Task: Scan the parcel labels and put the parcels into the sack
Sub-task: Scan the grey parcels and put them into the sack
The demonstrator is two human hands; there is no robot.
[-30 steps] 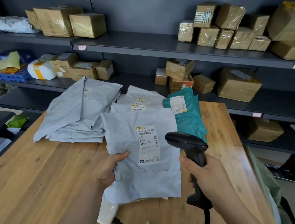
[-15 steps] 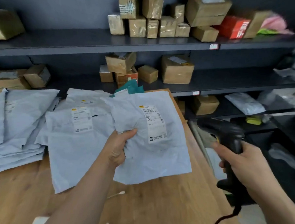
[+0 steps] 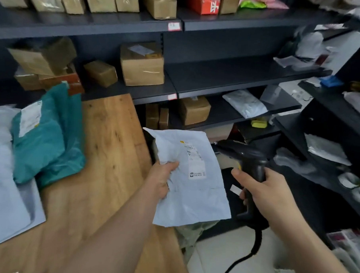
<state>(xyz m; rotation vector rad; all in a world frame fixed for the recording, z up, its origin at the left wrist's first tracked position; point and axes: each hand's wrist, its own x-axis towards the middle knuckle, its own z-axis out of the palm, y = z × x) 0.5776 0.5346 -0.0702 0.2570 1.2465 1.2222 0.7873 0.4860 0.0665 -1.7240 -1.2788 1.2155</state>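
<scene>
My left hand (image 3: 161, 182) grips a grey mailer parcel (image 3: 190, 188) by its left edge and holds it in the air past the right edge of the wooden table (image 3: 110, 145). Its white label (image 3: 195, 161) faces up. My right hand (image 3: 261, 188) grips the handle of a black barcode scanner (image 3: 249, 160) just right of the parcel, its head near the label. Below the parcel a bit of green-grey sack (image 3: 193, 229) shows beside the table. A teal parcel (image 3: 47, 134) and more grey parcels (image 3: 5, 194) lie on the table at left.
Dark shelving (image 3: 229, 76) with cardboard boxes (image 3: 142, 64) runs along the back. A second dark rack (image 3: 330, 126) with bagged parcels stands at the right. The scanner's coiled cable (image 3: 252, 249) hangs down over the pale floor.
My view has swung right. My left hand has carried the grey parcel off the table to the right, and the scanner now sits close beside it.
</scene>
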